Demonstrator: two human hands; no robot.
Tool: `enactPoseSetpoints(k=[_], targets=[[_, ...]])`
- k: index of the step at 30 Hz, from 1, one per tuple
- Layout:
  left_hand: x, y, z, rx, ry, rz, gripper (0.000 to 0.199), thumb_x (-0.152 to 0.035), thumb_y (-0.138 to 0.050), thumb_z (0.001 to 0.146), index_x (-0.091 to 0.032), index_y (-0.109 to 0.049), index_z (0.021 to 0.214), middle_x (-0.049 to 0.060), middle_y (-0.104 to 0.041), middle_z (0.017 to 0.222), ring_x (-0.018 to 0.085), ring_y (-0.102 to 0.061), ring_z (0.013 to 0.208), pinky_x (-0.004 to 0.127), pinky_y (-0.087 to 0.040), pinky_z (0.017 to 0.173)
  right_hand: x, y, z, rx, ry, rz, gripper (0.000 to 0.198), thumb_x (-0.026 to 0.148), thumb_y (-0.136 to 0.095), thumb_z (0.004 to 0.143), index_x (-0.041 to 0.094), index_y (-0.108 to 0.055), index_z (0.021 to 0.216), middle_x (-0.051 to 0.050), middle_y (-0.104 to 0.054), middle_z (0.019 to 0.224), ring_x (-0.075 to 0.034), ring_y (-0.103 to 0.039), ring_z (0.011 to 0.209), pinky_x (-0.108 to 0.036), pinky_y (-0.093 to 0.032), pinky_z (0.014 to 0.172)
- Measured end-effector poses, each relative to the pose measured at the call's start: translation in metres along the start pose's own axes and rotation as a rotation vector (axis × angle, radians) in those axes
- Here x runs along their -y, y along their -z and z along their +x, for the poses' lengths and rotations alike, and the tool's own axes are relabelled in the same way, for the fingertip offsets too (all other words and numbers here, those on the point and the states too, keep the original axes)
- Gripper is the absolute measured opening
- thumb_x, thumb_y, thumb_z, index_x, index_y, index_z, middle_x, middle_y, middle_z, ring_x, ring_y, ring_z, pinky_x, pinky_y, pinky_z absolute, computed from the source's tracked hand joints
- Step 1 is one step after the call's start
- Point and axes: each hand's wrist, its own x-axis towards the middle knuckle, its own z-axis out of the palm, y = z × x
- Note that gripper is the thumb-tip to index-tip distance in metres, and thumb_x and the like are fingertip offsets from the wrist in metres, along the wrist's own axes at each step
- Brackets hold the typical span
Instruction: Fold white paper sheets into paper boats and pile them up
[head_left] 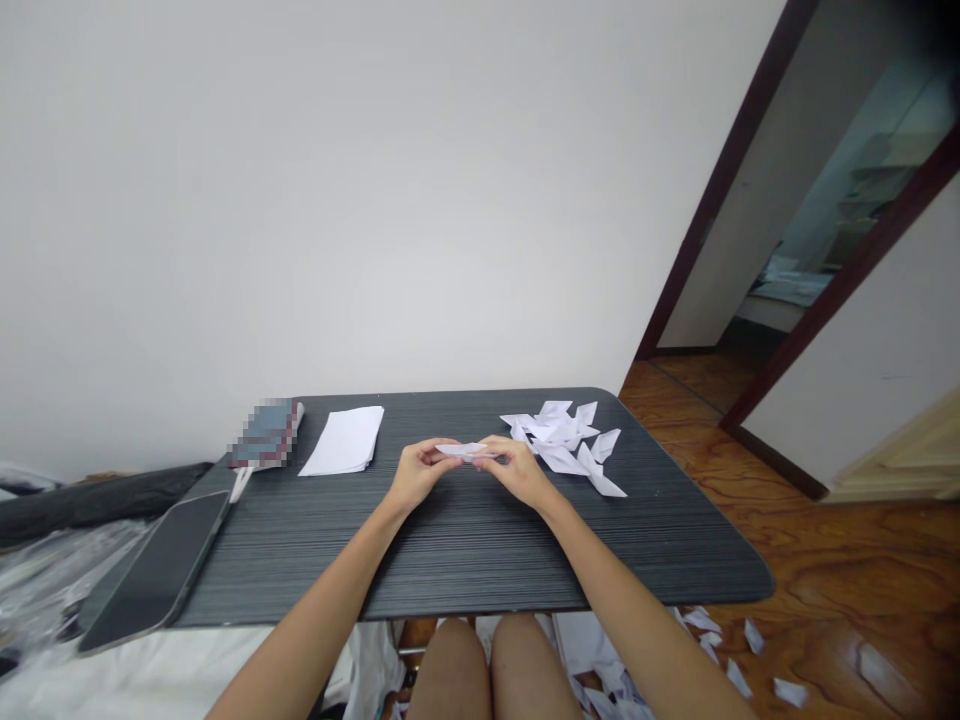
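A small folded white paper [463, 451] is held just above the table between my two hands. My left hand [421, 474] pinches its left end between thumb and fingers. On the other end, my right hand [517, 470] grips the paper the same way. Close to the right of that hand lies a loose pile of folded white paper pieces [559, 432] with pointed ends. Farther left, a stack of white paper sheets [345, 440] rests flat on the dark table.
The dark wood-grain table [465, 560] stands against a white wall. A phone [157, 570] with a white cable lies at its left edge, below a blurred-out item [266, 432]. Paper pieces [750, 637] are scattered on the wooden floor at right, near a doorway.
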Motion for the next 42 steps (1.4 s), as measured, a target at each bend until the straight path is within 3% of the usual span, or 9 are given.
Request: enactPoseSetpoints(k=[5, 10, 14, 19, 24, 31, 36, 42], targets=[[0.0, -0.001, 0.001, -0.031, 0.017, 0.038, 0.031, -0.027, -0.067, 0.059, -0.01, -0.059, 0.084, 0.006, -0.067, 0.077, 0.017, -0.062, 0.07, 0.027, -0.048, 0.07, -0.006, -0.007, 0.002, -0.123, -0.149, 0.204, 0.015, 0.029, -0.059, 0.067, 0.015, -0.059, 0.072, -0.001, -0.06, 0.058, -0.013, -0.056, 0.054, -0.024, -0.044, 0.055], [-0.002, -0.001, 0.001, 0.029, 0.074, -0.009, 0.034, -0.029, -0.066, 0.06, -0.009, -0.057, 0.086, 0.007, -0.067, 0.073, 0.019, -0.062, 0.068, 0.026, -0.047, 0.062, -0.009, -0.011, 0.003, -0.164, -0.154, 0.279, 0.016, 0.028, -0.059, 0.065, 0.018, -0.05, 0.074, 0.002, -0.058, 0.057, -0.013, -0.057, 0.054, -0.024, -0.045, 0.055], [-0.004, -0.001, 0.001, 0.085, 0.089, -0.057, 0.029, -0.028, -0.064, 0.063, -0.008, -0.058, 0.083, 0.008, -0.067, 0.07, 0.02, -0.063, 0.07, 0.03, -0.047, 0.069, -0.003, -0.01, 0.004, -0.167, -0.159, 0.338, 0.031, 0.024, -0.06, 0.063, 0.021, -0.042, 0.089, 0.005, -0.057, 0.057, -0.013, -0.057, 0.052, -0.025, -0.046, 0.055], [-0.002, -0.001, 0.001, 0.059, 0.1, -0.05, 0.027, -0.029, -0.065, 0.061, -0.009, -0.059, 0.079, 0.007, -0.067, 0.068, 0.021, -0.063, 0.067, 0.031, -0.046, 0.069, -0.002, -0.009, 0.004, -0.128, -0.192, 0.354, 0.032, 0.024, -0.06, 0.064, 0.02, -0.044, 0.092, 0.005, -0.057, 0.053, -0.012, -0.057, 0.049, -0.024, -0.045, 0.051], [-0.006, -0.001, 0.0, 0.124, 0.086, 0.028, 0.026, -0.03, -0.062, 0.064, -0.009, -0.06, 0.08, 0.006, -0.067, 0.066, 0.018, -0.063, 0.064, 0.028, -0.046, 0.067, -0.013, -0.012, 0.002, -0.121, -0.197, 0.301, 0.019, 0.027, -0.06, 0.064, 0.016, -0.054, 0.078, 0.0, -0.059, 0.055, -0.014, -0.058, 0.052, -0.025, -0.044, 0.051], [-0.003, 0.0, 0.001, 0.147, 0.052, 0.167, 0.029, -0.035, -0.054, 0.071, -0.008, -0.061, 0.07, 0.007, -0.065, 0.057, 0.015, -0.06, 0.051, 0.021, -0.04, 0.047, -0.015, -0.018, 0.002, -0.06, -0.24, 0.269, 0.022, 0.034, -0.052, 0.071, 0.014, -0.059, 0.075, -0.001, -0.059, 0.05, -0.013, -0.054, 0.044, -0.024, -0.04, 0.044], [0.007, 0.0, 0.005, 0.179, 0.155, 0.028, 0.04, -0.045, -0.043, 0.075, -0.007, -0.057, 0.079, 0.01, -0.066, 0.062, 0.018, -0.061, 0.053, 0.02, -0.035, 0.039, -0.015, -0.011, 0.004, 0.046, -0.307, 0.376, 0.031, 0.039, -0.043, 0.075, 0.012, -0.055, 0.081, -0.003, -0.06, 0.049, -0.015, -0.057, 0.045, -0.024, -0.04, 0.043], [0.007, 0.004, 0.005, 0.284, 0.272, -0.127, 0.055, -0.054, -0.032, 0.077, -0.004, -0.053, 0.082, 0.019, -0.065, 0.069, 0.02, -0.062, 0.055, 0.019, -0.032, 0.037, -0.021, -0.005, 0.004, 0.096, -0.319, 0.354, 0.032, 0.039, -0.039, 0.078, 0.01, -0.053, 0.083, -0.001, -0.058, 0.04, -0.01, -0.046, 0.03, -0.02, -0.031, 0.035]])
